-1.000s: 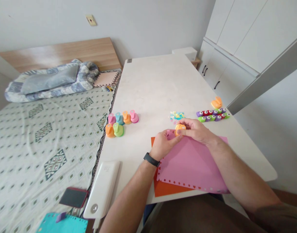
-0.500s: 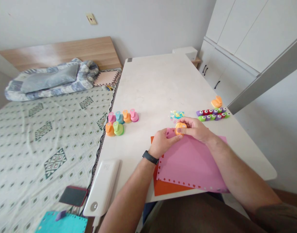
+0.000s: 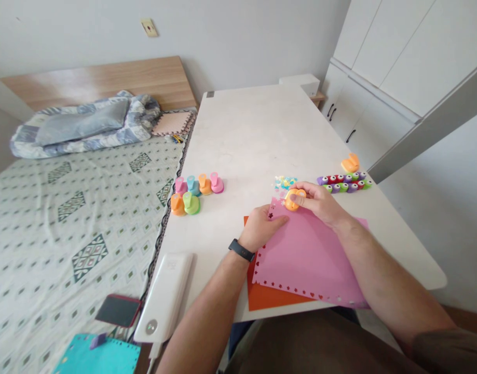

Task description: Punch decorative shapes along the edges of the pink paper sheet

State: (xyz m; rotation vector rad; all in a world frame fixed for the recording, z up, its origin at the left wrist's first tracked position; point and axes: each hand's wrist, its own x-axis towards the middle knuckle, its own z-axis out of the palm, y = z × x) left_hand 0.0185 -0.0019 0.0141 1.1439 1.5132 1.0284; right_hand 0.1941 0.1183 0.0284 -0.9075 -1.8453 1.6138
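Note:
A pink sheet point(image 3: 308, 254) with small shapes punched along its edges lies over an orange-red sheet point(image 3: 267, 298) at the table's near side. My left hand point(image 3: 261, 227) pinches the pink sheet by its left edge, the thumb on top. In my right hand point(image 3: 318, 201) is a yellow-orange craft punch point(image 3: 292, 199), set at the far edge of the pink sheet. The fingers wrap its far side and the thumb presses its near side. Just beyond the punch lies a scatter of blue, yellow and pink paper cut-outs point(image 3: 285, 182).
Several larger craft punches point(image 3: 191, 202) stand at the table's left. Rows of small punches point(image 3: 345, 183) and an orange punch point(image 3: 351, 162) sit at the right. A white power bank point(image 3: 166, 296) lies front left, beside the bed point(image 3: 117, 208) with a phone point(image 3: 119, 310) and turquoise sheet point(image 3: 117, 356).
My right hand has shifted the punch slightly right and away from my left hand along the sheet's edge. The left thumb has come off the punch and rests on the sheet.

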